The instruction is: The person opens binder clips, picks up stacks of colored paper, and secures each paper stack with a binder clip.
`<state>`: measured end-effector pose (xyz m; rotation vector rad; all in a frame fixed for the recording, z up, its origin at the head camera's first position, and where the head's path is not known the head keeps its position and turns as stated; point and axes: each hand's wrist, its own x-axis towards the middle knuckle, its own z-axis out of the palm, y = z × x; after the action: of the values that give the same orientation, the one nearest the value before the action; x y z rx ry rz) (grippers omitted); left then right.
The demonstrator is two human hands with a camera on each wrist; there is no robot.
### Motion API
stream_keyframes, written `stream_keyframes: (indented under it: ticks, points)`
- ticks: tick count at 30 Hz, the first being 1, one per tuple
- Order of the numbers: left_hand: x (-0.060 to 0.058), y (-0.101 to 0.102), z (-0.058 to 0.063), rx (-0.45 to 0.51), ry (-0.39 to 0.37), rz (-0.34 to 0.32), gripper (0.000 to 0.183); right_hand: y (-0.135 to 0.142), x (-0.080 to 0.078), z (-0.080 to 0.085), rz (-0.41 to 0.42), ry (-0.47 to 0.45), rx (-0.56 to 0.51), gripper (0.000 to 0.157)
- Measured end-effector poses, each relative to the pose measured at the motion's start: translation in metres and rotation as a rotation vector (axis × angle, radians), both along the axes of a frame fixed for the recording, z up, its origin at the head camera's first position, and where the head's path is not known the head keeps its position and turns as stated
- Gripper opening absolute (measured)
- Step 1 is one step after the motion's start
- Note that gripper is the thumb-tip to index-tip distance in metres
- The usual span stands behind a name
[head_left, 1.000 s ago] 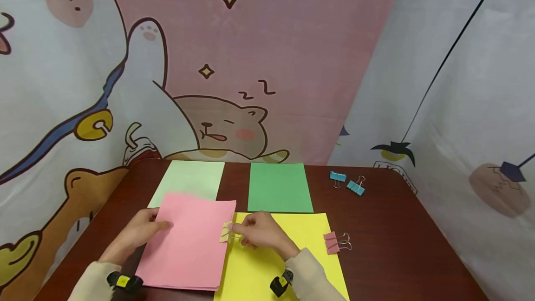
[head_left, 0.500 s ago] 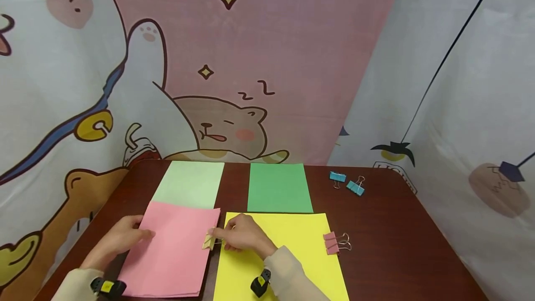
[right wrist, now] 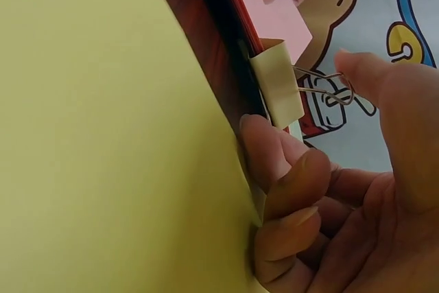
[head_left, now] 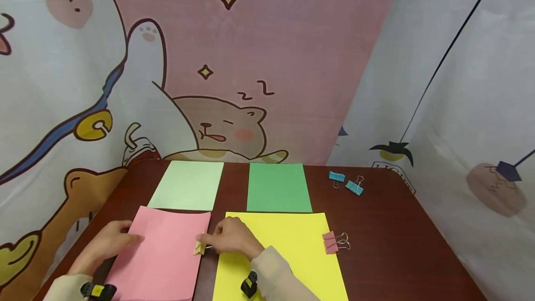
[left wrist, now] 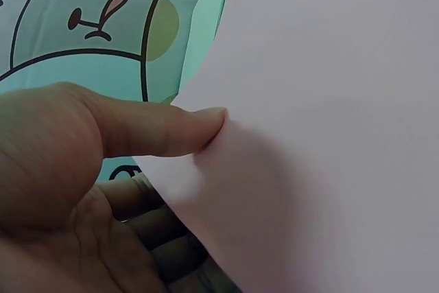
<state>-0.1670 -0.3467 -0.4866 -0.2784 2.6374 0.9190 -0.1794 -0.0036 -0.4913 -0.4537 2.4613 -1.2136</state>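
A stack of pink paper (head_left: 163, 254) lies low at the front left, its far edge close to a pale green sheet. My left hand (head_left: 104, 245) grips its left edge, with the thumb (left wrist: 171, 128) on top and the fingers under the sheets. A pale yellow binder clip (head_left: 199, 248) sits on the stack's right edge. My right hand (head_left: 231, 238) pinches this clip, its thumb at the wire handle (right wrist: 329, 90) and its fingers curled below. Part of the right hand overlaps the yellow paper (head_left: 288, 264) beside the stack.
A pink binder clip (head_left: 330, 243) is clamped on the yellow paper's right edge. Pale green paper (head_left: 188, 185) and green paper (head_left: 279, 187) lie at the back of the brown table (head_left: 397, 245). Two blue binder clips, one upright-looking (head_left: 336, 176) and one tilted (head_left: 354, 187), lie back right.
Both hands have moved left and toward the front with the pink paper and its yellow clip, lowering them. More of the pale green and yellow paper now shows.
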Motion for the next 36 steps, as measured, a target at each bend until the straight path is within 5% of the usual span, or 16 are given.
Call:
stream_keyframes:
  ticks: [13, 26, 36]
  points:
    - [0.006, 0.005, 0.006, -0.041, 0.020, 0.040, 0.042, 0.000, 0.000, 0.000, 0.031, 0.051, 0.029, 0.046]
    - [0.006, 0.010, 0.009, -0.093, -0.024, 0.055, 0.061, 0.008, -0.002, 0.000, 0.082, 0.008, -0.002, 0.039]
    - [-0.001, 0.019, 0.020, -0.131, 0.165, -0.002, 0.071, 0.031, -0.006, 0.012, 0.167, 0.103, -0.014, 0.045]
